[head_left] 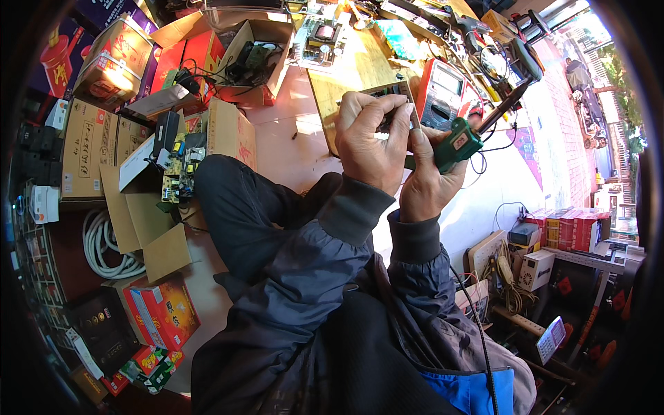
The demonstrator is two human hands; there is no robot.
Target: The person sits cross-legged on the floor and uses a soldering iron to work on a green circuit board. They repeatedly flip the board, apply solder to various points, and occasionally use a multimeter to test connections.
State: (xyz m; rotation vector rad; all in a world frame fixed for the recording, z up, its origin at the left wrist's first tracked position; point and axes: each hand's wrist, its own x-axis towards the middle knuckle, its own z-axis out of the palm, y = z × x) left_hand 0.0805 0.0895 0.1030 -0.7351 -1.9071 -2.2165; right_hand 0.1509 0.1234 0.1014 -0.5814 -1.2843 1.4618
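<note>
1. Head view: the wooden table (321, 86) beyond your knees is crowded with boards, tools and leads, so a sideways sweep could snag something — the clutter would be the cause.
2. Your green-handled tool (458, 146) is at the table's near side, its long dark tip angled up and away to the right. If it is a heated tool, a careless turn of your wrist could scorch the black lead (513, 135) near it.
3. Just beyond your hands stands the multimeter (443, 88); a slip of the tool might knock it.
4. Your right hand (430, 181) is wrapped around the green handle, thumb raised near the other fingers, where crowding could spoil your control.
5. Your left hand (373, 142) is closed at the fingertips; what it pinches, if anything, cannot be made out.
6. Behind those fingertips shows part of an open dark unit (397, 88) — pressing unevenly could tip or shift it.
</note>
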